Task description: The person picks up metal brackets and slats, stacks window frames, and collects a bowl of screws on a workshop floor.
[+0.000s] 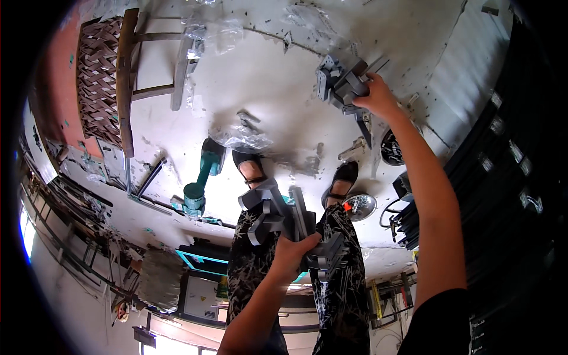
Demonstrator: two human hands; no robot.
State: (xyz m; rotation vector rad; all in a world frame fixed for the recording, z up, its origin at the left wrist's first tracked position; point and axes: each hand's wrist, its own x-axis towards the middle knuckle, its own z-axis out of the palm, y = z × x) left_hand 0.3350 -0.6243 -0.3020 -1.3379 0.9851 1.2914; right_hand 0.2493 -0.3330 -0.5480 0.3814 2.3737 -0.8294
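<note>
A loose bundle of grey, angular, hard-looking profile pieces [277, 218] lies above the person's lap, in and beyond the left grip [291, 255]. That grip is closed about the bundle, thumb laid across the top, with pieces jutting out past both sides. At the right grip [380, 99], a second cluster of similar grey block-shaped pieces [344, 81] sits on the pale, scuffed floor [272, 77]. The right grip is part-way open, thumb and fingers about the near end of that cluster; whether it bears any weight cannot be told. There are two groups, each of several pieces, overlapping too much for an exact count.

Two round, shallow containers stand to the right of the feet: one silver metal dish [373, 210] with small metal bits and something bright red-orange in it, and one dark-rimmed dish [383, 154] with small shiny bits.

Two black strapped shoes [346, 172] rest on the floor, with one green-and-black power tool [203, 171] beside the left one and one brown woven-strip wooden chair [100, 77] farther left
</note>
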